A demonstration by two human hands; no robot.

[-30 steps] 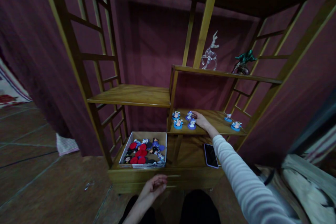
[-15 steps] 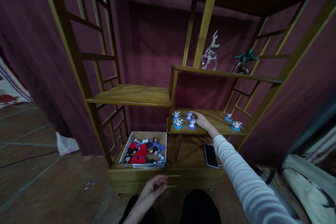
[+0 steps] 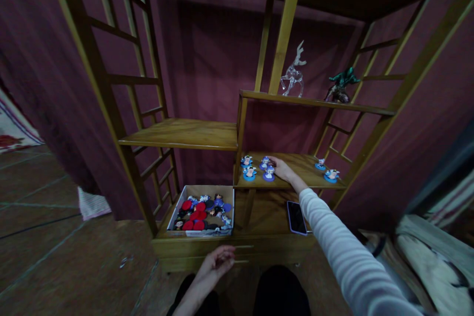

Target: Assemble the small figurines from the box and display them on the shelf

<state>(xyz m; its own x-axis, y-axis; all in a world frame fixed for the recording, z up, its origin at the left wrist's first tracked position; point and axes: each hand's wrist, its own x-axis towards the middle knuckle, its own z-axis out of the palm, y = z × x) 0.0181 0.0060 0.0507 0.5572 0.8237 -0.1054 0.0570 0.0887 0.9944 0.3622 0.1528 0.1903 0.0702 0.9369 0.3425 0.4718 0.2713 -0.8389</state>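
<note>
My right hand (image 3: pixel 280 168) reaches onto the lower right shelf, its fingers closed at the side of the back purple-based figurine (image 3: pixel 264 162). A second purple-based figurine (image 3: pixel 269 174) stands just in front of it. To their left are two blue-based figurines, one at the back (image 3: pixel 246 161) and one in front (image 3: pixel 249 173). Below the shelf, in front of the drawer, my left hand (image 3: pixel 219 260) hangs empty, its fingers loosely bent and apart from the thumb. Near it, a shallow cardboard box (image 3: pixel 172 217) holds several figurines and red, black and purple round bases.
Two more blue-based figurines (image 3: pixel 331 175) stand at the shelf's right end. Above are a clear glass deer (image 3: pixel 294 79) and a dark green statuette (image 3: pixel 342 85). A phone (image 3: pixel 296 217) lies on the bottom board, right of the box. An upright post divides the shelves (image 3: pixel 177 133).
The view has shifted slightly. My right hand stays at the back purple-based figurine, and my left hand hangs in nearly the same place.
</note>
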